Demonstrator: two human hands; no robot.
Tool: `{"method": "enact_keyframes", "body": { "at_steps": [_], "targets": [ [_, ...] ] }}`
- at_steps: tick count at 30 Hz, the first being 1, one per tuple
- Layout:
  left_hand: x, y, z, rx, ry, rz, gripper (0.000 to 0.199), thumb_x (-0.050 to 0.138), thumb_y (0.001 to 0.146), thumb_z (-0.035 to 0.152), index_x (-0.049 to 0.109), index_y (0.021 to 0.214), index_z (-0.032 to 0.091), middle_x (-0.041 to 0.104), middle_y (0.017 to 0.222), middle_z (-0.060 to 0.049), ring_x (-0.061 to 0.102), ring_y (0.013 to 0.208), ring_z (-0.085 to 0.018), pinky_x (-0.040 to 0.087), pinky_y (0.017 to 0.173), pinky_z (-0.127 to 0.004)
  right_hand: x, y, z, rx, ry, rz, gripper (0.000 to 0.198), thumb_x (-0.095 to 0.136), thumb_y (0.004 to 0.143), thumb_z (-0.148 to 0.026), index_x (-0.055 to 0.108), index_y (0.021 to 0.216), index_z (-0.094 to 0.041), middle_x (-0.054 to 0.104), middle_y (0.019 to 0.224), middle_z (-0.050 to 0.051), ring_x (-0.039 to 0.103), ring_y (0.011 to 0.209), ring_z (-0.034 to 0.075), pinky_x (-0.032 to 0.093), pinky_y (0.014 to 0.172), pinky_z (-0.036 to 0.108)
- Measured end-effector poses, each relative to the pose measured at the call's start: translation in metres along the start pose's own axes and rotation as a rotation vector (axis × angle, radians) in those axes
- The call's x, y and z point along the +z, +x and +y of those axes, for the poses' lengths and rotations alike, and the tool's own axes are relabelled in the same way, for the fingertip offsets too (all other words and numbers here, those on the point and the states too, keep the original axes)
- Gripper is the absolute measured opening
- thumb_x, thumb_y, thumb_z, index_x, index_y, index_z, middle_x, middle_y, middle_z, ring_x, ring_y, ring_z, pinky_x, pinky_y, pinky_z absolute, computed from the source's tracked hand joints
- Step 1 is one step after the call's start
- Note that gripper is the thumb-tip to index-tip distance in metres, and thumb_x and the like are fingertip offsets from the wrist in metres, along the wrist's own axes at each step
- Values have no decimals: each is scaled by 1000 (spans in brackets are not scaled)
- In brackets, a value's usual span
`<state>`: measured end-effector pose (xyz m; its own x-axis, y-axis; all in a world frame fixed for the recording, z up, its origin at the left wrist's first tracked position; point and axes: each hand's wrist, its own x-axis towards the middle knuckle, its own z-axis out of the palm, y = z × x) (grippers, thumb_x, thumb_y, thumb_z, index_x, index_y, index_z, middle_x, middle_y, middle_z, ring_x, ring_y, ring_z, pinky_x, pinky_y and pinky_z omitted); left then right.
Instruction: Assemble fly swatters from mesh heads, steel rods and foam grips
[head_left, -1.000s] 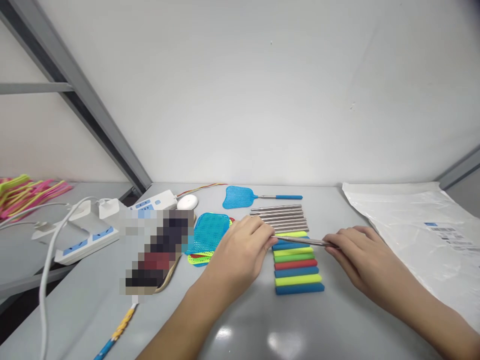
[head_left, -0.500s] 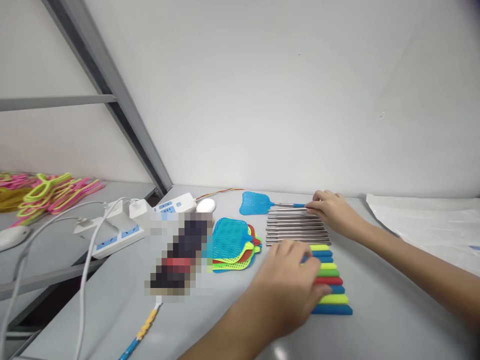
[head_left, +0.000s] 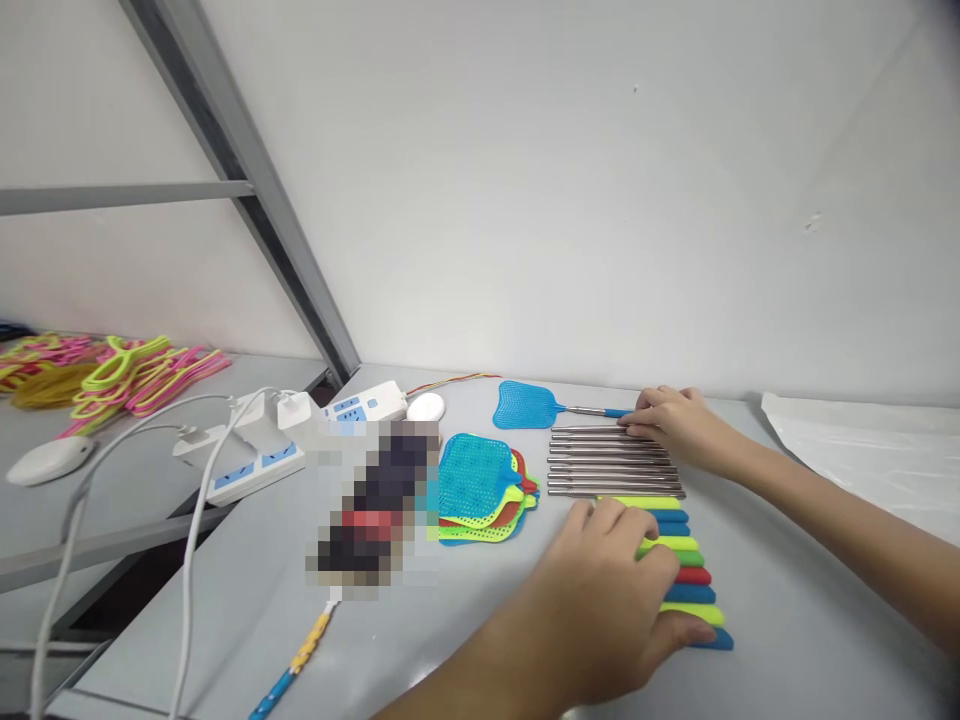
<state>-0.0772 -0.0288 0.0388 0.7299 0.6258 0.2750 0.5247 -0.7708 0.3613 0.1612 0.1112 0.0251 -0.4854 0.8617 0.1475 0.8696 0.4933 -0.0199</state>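
Observation:
My left hand (head_left: 600,590) arches over a row of coloured plastic handles (head_left: 694,576) in yellow, blue, green and red. Its thumb and fingers are spread apart, and the thumb touches the nearest blue handle. Behind that row, the fingers of my right hand (head_left: 679,425) are pinched at the right end of the top metal rod (head_left: 585,429), beside other rods laid parallel. A blue fly swatter (head_left: 525,405) lies just beyond the rods; my right hand hides the end of its blue handle. Loose swatter heads (head_left: 476,480) are stacked left of the rods.
At left are power strips (head_left: 255,472) with white plugs and cables, and a pixelated object (head_left: 375,510) with a cord. A round white item (head_left: 426,407) sits near the wall. Plastic wrapping (head_left: 847,440) lies at right. Pink and yellow cords (head_left: 150,375) lie far left.
The view has shifted slightly, moving the scene rightward. My left thumb has spread away from the fingers toward the near end of the handle row. The top rod now lies closer to the others.

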Motion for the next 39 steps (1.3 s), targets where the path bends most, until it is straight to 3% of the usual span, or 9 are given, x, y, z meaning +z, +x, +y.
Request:
{"method": "enact_keyframes", "body": {
  "at_steps": [5,10,15,18,23,31,39],
  "targets": [
    [1,0,0,5,-31,6,52,36,90,64,59,103,19,55,106,-7,48,99,-23,39,89,-37,-6,4,0,-50,1,-34,33,38,96,-39,72,99,-37,61,91,5,54,88,23,30,75,38],
    [8,0,2,114,-57,4,68,41,81,74,53,119,19,55,117,-9,48,108,-25,32,100,-40,-10,14,-9,-80,11,-2,34,37,96,-39,70,103,-32,60,95,7,53,90,24,34,76,38],
    [19,0,2,223,53,-48,63,48,84,64,43,132,22,41,140,-14,37,128,-29,19,109,-50,-4,32,-15,-38,30,-9,33,42,93,-39,65,112,-25,58,105,11,52,99,28,38,82,41],
    [21,-1,4,219,106,-66,64,52,85,58,38,136,23,33,146,-16,30,134,-29,17,109,-53,4,42,-17,-30,58,-30,30,45,91,-39,65,107,-24,59,105,10,53,100,28,39,83,42],
    [18,-2,7,216,130,-56,68,42,86,67,38,136,21,33,147,-17,24,139,-29,18,110,-53,10,50,-19,-11,102,-46,21,45,89,-34,62,90,-22,62,99,8,57,94,25,41,79,39],
    [26,2,9,150,139,3,50,46,92,52,44,133,25,34,150,-10,28,138,-29,23,109,-54,5,49,-21,9,169,-61,18,47,89,-30,62,89,-21,62,96,8,57,90,22,44,77,35],
    [28,4,6,147,131,-9,38,37,97,44,48,129,26,39,147,-6,28,139,-29,25,109,-56,4,49,-16,17,261,-70,15,51,87,-29,64,90,-22,64,94,6,58,83,19,45,74,31]
  ]
}}
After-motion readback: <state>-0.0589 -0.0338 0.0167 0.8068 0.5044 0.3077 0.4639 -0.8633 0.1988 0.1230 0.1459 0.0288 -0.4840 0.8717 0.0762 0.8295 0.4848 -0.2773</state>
